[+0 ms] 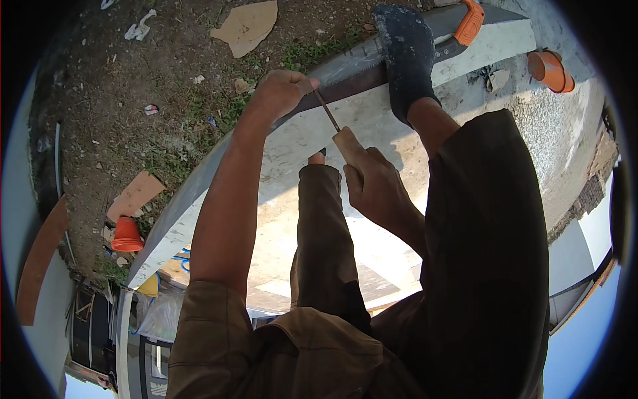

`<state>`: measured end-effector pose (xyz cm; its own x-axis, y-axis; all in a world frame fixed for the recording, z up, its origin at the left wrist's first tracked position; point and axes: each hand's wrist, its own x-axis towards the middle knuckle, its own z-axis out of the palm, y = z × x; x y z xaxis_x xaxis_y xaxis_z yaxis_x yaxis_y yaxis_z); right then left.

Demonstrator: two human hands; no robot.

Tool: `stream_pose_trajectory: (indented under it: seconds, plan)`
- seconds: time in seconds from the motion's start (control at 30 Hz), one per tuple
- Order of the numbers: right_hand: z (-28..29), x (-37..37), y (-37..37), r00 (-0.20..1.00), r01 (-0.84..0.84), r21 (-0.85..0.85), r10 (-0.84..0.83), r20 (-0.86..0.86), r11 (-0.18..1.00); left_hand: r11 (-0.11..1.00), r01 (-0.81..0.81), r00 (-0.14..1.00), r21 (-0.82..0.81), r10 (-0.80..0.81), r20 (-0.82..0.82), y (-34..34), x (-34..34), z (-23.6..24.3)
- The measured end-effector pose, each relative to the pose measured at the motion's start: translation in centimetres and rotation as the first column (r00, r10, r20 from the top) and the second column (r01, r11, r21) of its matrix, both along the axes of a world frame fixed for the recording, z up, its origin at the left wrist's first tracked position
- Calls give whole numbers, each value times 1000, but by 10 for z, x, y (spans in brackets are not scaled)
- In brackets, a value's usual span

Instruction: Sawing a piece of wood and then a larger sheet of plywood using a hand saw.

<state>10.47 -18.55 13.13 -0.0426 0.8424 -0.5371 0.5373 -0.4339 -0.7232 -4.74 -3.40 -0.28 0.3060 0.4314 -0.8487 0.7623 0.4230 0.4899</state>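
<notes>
A thin file (pixel 327 110) with a pale wooden handle (pixel 349 143) slants across the toothed edge of a handsaw. My right hand (pixel 380 178) is wrapped round the handle. My left hand (pixel 280 92) pinches the file's far tip between thumb and fingers. The saw's blade (pixel 352 83) lies along the edge of a concrete ledge, brownish and partly in shade. My foot in a dark sock (pixel 405 53) presses on the blade. To the right of the foot, the saw's orange handle (pixel 470 24) sticks out over the ledge.
The concrete ledge (pixel 292 143) curves beneath me, with bare soil (pixel 133 100) beyond it on the left. Orange pots stand at the right (pixel 550 71) and lower left (pixel 127 234). Cardboard scraps (pixel 247 28) and litter lie on the soil.
</notes>
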Motion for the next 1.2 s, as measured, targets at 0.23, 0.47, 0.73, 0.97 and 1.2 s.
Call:
stream_pose_trajectory:
  seconds: [0.23, 0.47, 0.73, 0.97, 1.2]
  plan:
    - [-34, -17, 40, 972, -110, -172, 142, 185, 979, 996, -35, 999, -85, 34, -18, 39, 0, -26]
    - [-22, -6, 17, 980, 157, 7, -155, -126, 988, 998, 12, 1000, 59, -13, 22, 29, -5, 4]
    - [-15, -10, -11, 944, 223, -94, -239, -228, 970, 998, 21, 998, 54, -17, -66, -2, -3, 9]
    - [-46, -13, 41, 970, 161, -193, -191, -150, 968, 974, 137, 959, 178, -85, -272, 38, 11, -12]
    - [-17, 8, 17, 971, 152, -69, -162, -174, 986, 1000, -10, 999, -19, 9, -45, 24, -3, 10]
